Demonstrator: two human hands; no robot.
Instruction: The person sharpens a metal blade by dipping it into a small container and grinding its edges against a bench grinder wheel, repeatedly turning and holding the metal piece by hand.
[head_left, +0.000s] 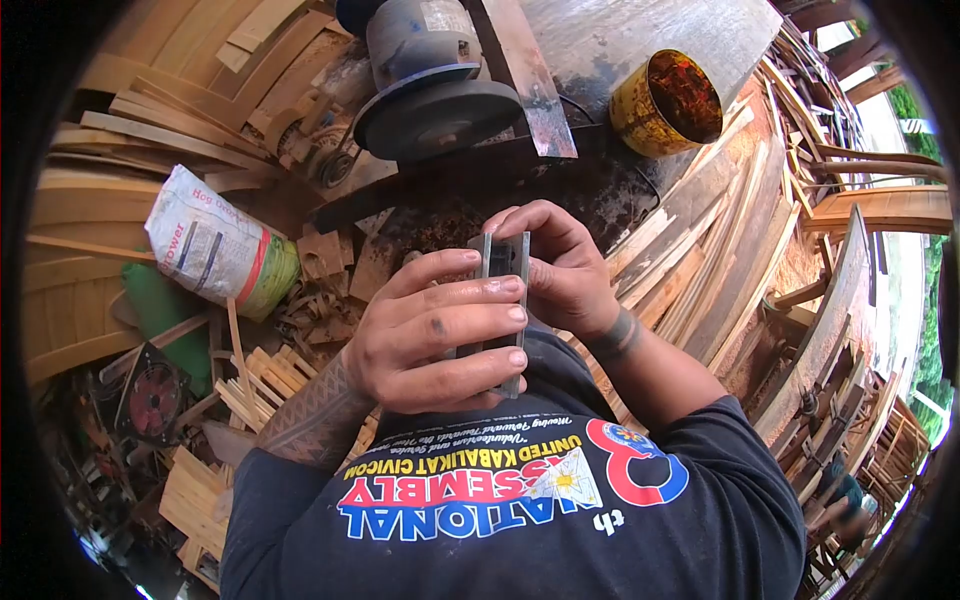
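Close in front of the chest, my left hand [440,325] is closed round a grey metal piece [524,262] with two thin parallel edges and a dark gap between them. Its fingers lie across the piece. At the far end of the same piece, my right hand [565,262] holds it with curled fingers and thumb. The lower part of the piece is largely hidden behind the left fingers. Beyond the hands stands a bench grinder [420,50] with a dark round wheel [437,120].
A rusty yellow can [640,112] stands at the upper right, beside a flat metal strip [525,75]. A printed sack [220,245] lies at the left. Wood strips [700,265] spread to the right, and wood offcuts [270,385] lie at the lower left.
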